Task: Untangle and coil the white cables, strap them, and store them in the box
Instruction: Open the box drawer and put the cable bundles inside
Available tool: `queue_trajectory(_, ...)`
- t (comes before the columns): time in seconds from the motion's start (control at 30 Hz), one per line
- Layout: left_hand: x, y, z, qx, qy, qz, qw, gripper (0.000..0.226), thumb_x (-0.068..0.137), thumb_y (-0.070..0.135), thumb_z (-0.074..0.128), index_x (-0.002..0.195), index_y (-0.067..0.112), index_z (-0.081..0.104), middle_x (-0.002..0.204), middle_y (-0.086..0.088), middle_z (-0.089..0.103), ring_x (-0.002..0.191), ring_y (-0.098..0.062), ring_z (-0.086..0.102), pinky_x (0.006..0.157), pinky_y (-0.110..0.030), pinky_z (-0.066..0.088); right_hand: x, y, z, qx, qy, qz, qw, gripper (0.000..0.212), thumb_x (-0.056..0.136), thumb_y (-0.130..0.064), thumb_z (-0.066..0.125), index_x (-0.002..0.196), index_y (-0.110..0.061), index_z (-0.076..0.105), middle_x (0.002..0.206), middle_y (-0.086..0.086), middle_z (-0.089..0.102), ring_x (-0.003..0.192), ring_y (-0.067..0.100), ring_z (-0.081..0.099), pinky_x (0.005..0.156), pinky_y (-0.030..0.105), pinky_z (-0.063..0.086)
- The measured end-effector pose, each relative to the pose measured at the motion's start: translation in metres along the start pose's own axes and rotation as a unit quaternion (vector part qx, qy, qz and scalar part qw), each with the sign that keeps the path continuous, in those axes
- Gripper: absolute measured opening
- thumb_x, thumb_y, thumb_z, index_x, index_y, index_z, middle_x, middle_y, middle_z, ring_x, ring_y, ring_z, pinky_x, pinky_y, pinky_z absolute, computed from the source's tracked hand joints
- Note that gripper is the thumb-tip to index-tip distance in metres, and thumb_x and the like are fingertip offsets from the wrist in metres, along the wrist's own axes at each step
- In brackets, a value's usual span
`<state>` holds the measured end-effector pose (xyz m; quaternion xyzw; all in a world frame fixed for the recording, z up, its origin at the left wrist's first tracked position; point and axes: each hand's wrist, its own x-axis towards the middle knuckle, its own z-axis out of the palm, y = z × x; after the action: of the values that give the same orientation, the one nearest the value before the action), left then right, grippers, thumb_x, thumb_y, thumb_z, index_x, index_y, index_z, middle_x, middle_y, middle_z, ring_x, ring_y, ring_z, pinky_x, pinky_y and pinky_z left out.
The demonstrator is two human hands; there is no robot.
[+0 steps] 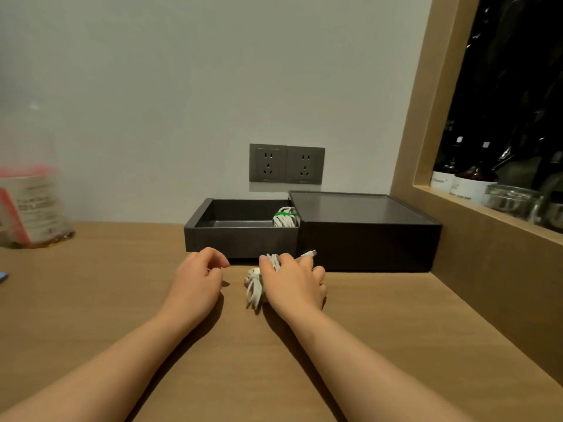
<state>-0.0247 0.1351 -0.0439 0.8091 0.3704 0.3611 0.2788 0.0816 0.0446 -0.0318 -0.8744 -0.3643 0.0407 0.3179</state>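
Likely the white cable coil (254,289), strapless, springs apart if the gripping right hand (292,281) slackens; left hand (196,278) loosely curled, seemingly empty.

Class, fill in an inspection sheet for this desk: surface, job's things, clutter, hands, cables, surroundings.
Surface: wooden desk, set against a wall.
Job's things: open black box at the back; what seems to be its lid stands right of it.
Clutter: blurred bottle far left; blue scrap at the left edge.
Hands: left hand loosely curled, holding nothing seen; right hand grips the loose coil.
Cables: strapped coil with green strap in the box's right end; loose coil on the desk, no strap seen, plug sticking out.
Surroundings: two sockets on the wall; framed niche at right with dark bottles and a glass jar.
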Motion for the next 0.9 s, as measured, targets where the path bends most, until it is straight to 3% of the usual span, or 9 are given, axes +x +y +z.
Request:
queue_trajectory(0.13,0.0,0.002,-0.004,-0.024,-0.112,0.029,0.993,0.008,0.093,0.022,0.05,0.096,0.03,0.052,0.107,0.003,0.048,0.087,-0.01,0.055,0.068,-0.017,0.046,0.002,0.002,0.009,0.052,-0.018,-0.059,0.997,0.037,0.099,-0.035,0.03,0.127,-0.026,0.052,0.133,0.001,0.045,0.121,0.022,0.035,0.101,0.036,0.032)
queue_trajectory(0.23,0.0,0.005,-0.01,0.031,-0.183,0.036,0.982,0.02,0.086,0.034,0.062,0.102,0.036,0.05,0.116,0.008,0.039,0.097,-0.01,0.051,0.079,-0.02,0.045,0.007,0.018,0.003,0.114,-0.04,-0.075,0.99,0.029,0.095,-0.018,0.041,0.117,-0.024,0.059,0.124,-0.002,0.05,0.117,0.019,0.043,0.1,0.036,0.041)
queue_trajectory(0.3,0.0,0.005,-0.016,0.087,-0.207,0.043,0.973,0.028,0.082,0.034,0.067,0.104,0.037,0.05,0.121,0.01,0.039,0.103,-0.009,0.047,0.085,-0.02,0.045,0.007,0.024,-0.002,0.126,-0.048,-0.077,0.988,0.022,0.087,-0.017,0.052,0.105,-0.025,0.062,0.114,-0.005,0.052,0.11,0.018,0.049,0.093,0.038,0.048)
queue_trajectory(0.4,0.0,0.005,-0.021,0.121,-0.18,0.069,0.974,0.026,0.083,0.025,0.068,0.102,0.037,0.056,0.125,0.009,0.049,0.103,-0.004,0.046,0.089,-0.019,0.043,0.004,0.026,-0.008,0.124,-0.062,-0.088,0.986,0.021,0.078,-0.024,0.065,0.098,-0.026,0.063,0.108,-0.007,0.052,0.107,0.015,0.049,0.088,0.035,0.05)
queue_trajectory(0.5,-0.002,0.008,-0.022,0.125,-0.154,0.061,0.978,0.028,0.084,0.02,0.067,0.108,0.032,0.06,0.125,0.007,0.055,0.105,-0.006,0.049,0.088,-0.02,0.043,0.0,0.024,-0.013,0.075,-0.105,-0.129,0.983,0.04,0.077,-0.036,0.07,0.114,-0.029,0.058,0.119,-0.008,0.044,0.116,0.013,0.036,0.091,0.028,0.04)
queue_trajectory(0.6,-0.004,0.011,-0.026,0.125,-0.188,0.044,0.973,0.039,0.082,0.021,0.069,0.118,0.03,0.057,0.128,0.008,0.054,0.111,-0.009,0.052,0.091,-0.022,0.045,-0.004,0.02,-0.013,0.044,-0.116,-0.163,0.979,0.048,0.078,-0.037,0.069,0.123,-0.029,0.054,0.128,-0.008,0.044,0.121,0.013,0.034,0.095,0.029,0.038)
queue_trajectory(0.67,-0.004,0.011,-0.029,0.136,-0.203,0.043,0.969,0.045,0.082,0.02,0.069,0.123,0.032,0.054,0.128,0.009,0.053,0.105,-0.007,0.052,0.086,-0.019,0.045,-0.005,0.019,-0.015,0.034,-0.111,-0.183,0.976,0.048,0.079,-0.034,0.068,0.124,-0.028,0.054,0.129,-0.008,0.046,0.121,0.013,0.038,0.096,0.028,0.04)
queue_trajectory(0.8,-0.002,0.011,-0.033,0.132,-0.161,0.039,0.977,0.043,0.081,0.017,0.07,0.121,0.03,0.057,0.119,0.006,0.059,0.092,-0.004,0.052,0.071,-0.012,0.045,-0.003,0.022,-0.024,0.016,-0.079,-0.215,0.973,0.042,0.08,-0.029,0.069,0.119,-0.026,0.056,0.121,-0.007,0.051,0.103,0.005,0.046,0.082,0.018,0.04)
queue_trajectory(0.9,-0.002,0.012,-0.034,0.08,-0.12,0.024,0.989,0.04,0.079,0.015,0.072,0.116,0.026,0.062,0.109,0.005,0.065,0.088,-0.005,0.057,0.072,-0.015,0.049,-0.004,0.024,-0.027,-0.003,-0.052,-0.227,0.972,0.038,0.08,-0.033,0.067,0.116,-0.026,0.058,0.116,-0.007,0.056,0.098,0.005,0.049,0.079,0.019,0.044)
